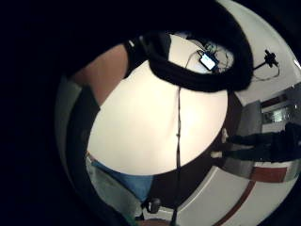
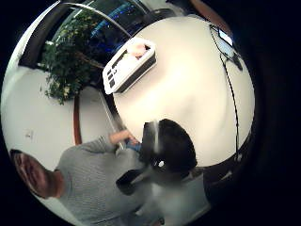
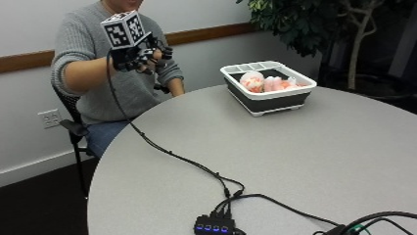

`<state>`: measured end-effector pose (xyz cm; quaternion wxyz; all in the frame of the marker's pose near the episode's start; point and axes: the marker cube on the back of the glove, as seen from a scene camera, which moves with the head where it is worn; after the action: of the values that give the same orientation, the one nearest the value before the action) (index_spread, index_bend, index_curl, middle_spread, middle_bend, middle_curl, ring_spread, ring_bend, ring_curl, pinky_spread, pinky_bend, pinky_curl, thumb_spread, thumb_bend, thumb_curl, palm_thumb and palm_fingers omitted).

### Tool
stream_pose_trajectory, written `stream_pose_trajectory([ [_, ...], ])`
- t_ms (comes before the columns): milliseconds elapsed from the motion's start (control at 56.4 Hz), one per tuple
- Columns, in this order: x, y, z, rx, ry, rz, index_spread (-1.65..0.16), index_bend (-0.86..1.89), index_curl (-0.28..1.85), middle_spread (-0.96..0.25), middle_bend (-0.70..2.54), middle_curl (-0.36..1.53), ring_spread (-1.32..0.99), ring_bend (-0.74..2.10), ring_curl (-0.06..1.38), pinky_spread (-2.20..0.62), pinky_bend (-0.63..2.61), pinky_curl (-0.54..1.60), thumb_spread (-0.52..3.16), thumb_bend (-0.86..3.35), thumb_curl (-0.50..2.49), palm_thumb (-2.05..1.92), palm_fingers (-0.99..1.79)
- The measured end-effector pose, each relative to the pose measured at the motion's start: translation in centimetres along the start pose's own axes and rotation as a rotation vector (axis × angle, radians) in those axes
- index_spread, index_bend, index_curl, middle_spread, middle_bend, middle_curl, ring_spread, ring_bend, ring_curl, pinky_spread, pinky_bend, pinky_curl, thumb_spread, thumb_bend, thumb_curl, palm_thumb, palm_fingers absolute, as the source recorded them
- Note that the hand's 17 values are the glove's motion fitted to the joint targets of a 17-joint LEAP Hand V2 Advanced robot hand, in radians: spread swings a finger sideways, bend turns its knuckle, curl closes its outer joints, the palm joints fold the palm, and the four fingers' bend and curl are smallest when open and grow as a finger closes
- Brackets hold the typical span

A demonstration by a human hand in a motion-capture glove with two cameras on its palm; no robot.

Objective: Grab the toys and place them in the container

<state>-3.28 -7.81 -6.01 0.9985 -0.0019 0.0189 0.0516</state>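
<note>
- Fingers (image 3: 158, 53): on the gloved right hand (image 3: 138, 55), loosely curled and holding nothing; hand raised at chest height, clear of the worktop.
- Worktop (image 3: 273, 161): round, pale grey, the largest surface; a seated person in a grey sweater (image 3: 84, 44) sits at its far edge on a black chair (image 3: 72, 125).
- Room: pale wall with a wooden rail (image 3: 196, 34), a wall socket (image 3: 49, 117) low beside the chair, dark floor.
- Plant (image 3: 312, 24): leafy indoor tree standing behind the worktop, near the container.
- Container (image 3: 270, 95): white-rimmed, dark-sided bin resting on the worktop's far side, well apart from the raised hand.
- Toys (image 3: 270, 83): pink and white items lying inside the container; exact kinds cannot be told.
- Small black hub (image 3: 214, 226): with blue lights, at the worktop's near edge.
</note>
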Motion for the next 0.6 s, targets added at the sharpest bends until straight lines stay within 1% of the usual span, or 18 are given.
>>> stream_pose_trajectory([
  [195,-2.6,9.6,5.2,-0.053,-0.009,-0.078,-0.36,0.16,0.28,-0.16,0.16,0.30,-0.06,0.41,0.35,0.05,1.03,0.31,1.41,-0.01,0.40,0.00,-0.08],
  [266,-3.8,12.1,6.9,-0.063,-0.014,-0.107,-0.37,0.16,0.29,-0.16,0.16,0.30,-0.06,0.40,0.35,0.05,1.02,0.31,1.42,-0.01,0.39,0.00,-0.08],
  [425,-5.3,14.7,8.9,-0.092,-0.003,-0.138,-0.37,0.17,0.30,-0.16,0.15,0.29,-0.07,0.38,0.34,0.05,1.01,0.31,1.43,-0.01,0.37,0.01,-0.08],
  [602,-5.9,15.3,9.7,-0.109,-0.026,-0.140,-0.37,0.17,0.32,-0.16,0.15,0.28,-0.08,0.37,0.34,0.05,0.98,0.31,1.44,-0.01,0.35,0.01,-0.08],
])
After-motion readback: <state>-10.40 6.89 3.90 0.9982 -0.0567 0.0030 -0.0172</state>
